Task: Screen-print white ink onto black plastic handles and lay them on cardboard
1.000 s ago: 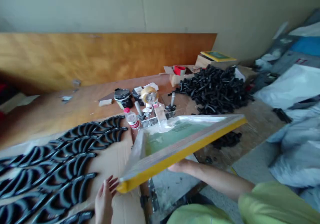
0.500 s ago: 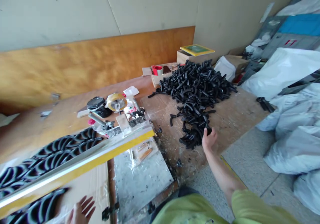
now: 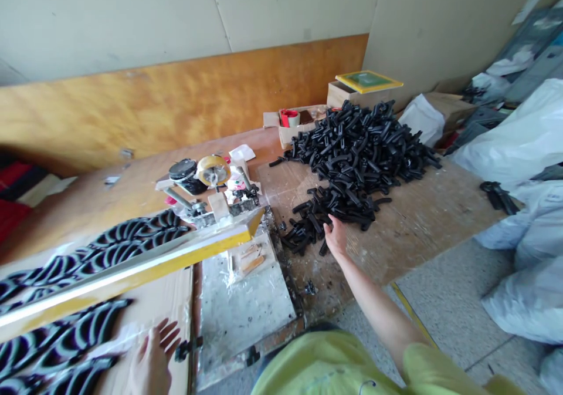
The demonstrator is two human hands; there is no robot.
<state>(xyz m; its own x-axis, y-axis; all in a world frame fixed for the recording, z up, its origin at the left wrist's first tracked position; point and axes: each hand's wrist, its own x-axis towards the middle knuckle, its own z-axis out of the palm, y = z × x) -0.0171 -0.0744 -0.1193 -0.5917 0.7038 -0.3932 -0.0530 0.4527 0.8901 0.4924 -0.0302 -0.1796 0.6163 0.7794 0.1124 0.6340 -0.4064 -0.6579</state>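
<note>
My right hand [image 3: 336, 236] is at the near edge of a heap of black curved plastic parts [image 3: 358, 148]. Its thumb and forefinger are apart and touch the loose parts [image 3: 305, 228] spilling from the front of the heap. The other fingers are partly hidden, and I see no part gripped in it. At lower left, my left hand [image 3: 153, 354] hovers over the cardboard with spread fingers and nothing in it. Beside it lie rows of black curved handles [image 3: 88, 330]. A yellow-edged screen frame [image 3: 206, 242] stretches above these rows, tilted.
A grey metal plate [image 3: 246, 301] lies between my hands, with a wooden-handled tool [image 3: 252, 264] by the frame. Behind are a tape roll [image 3: 213, 171] and a black tub [image 3: 185, 172]. White sacks [image 3: 523, 289] stand on the floor at right.
My right hand has moved left along the front of the heap, and the loose parts there have shifted left with it. My left hand stays open. The view has turned slightly left.
</note>
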